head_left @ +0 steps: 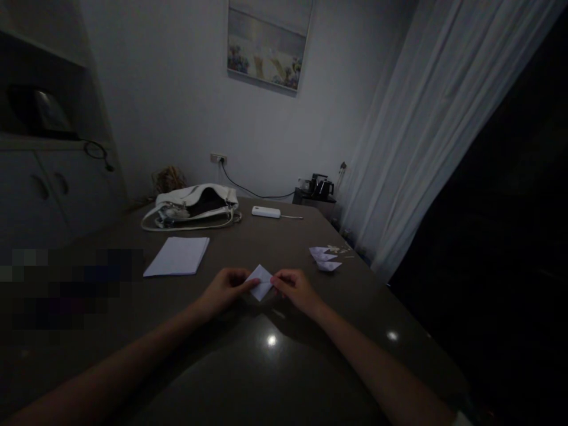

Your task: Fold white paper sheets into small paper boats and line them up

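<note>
A small white folded paper (260, 273), diamond-shaped with a crease across its middle, is held just above the dark table. My left hand (226, 290) pinches its left corner, thumb on top. On the opposite corner, my right hand (295, 288) grips with thumb and fingertips. Farther right lie several folded paper boats (327, 266), set close together in a row. To the left rests a stack of white paper sheets (180, 256).
A white handbag (195, 204) lies at the back left of the table (266, 378). Near the far edge is a white power bank (266, 212) with a short cable. Small pale scraps (339, 249) are scattered beside the boats. A white curtain (399, 118) hangs at the right.
</note>
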Demonstrator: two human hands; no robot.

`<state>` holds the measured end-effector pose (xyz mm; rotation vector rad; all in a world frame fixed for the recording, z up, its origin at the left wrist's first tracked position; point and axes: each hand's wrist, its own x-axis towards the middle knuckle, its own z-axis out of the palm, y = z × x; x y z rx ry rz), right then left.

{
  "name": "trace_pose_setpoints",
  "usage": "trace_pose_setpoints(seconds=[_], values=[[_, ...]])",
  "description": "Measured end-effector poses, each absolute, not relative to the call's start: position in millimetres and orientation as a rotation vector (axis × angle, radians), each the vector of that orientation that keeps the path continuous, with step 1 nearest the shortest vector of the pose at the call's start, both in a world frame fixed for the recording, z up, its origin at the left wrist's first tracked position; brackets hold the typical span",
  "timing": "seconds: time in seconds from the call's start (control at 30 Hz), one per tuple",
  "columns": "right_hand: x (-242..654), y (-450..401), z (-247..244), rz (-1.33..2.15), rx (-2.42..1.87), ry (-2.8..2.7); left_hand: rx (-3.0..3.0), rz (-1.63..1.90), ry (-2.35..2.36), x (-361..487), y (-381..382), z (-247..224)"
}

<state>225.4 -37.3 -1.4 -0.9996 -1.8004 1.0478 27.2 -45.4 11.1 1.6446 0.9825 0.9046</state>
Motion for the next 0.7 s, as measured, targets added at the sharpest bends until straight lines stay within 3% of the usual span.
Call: trace_pose_setpoints(seconds=[0.23, 0.7], values=[[226.5, -37.3, 1.9, 1.066, -0.977, -1.76, 1.753, 1.104, 0.856, 28.4, -52.2, 12.3], [223.8, -34.0, -7.6, 1.306, -0.883, -1.615, 1.808, 1.079, 0.823, 28.8, -53.2, 14.3]])
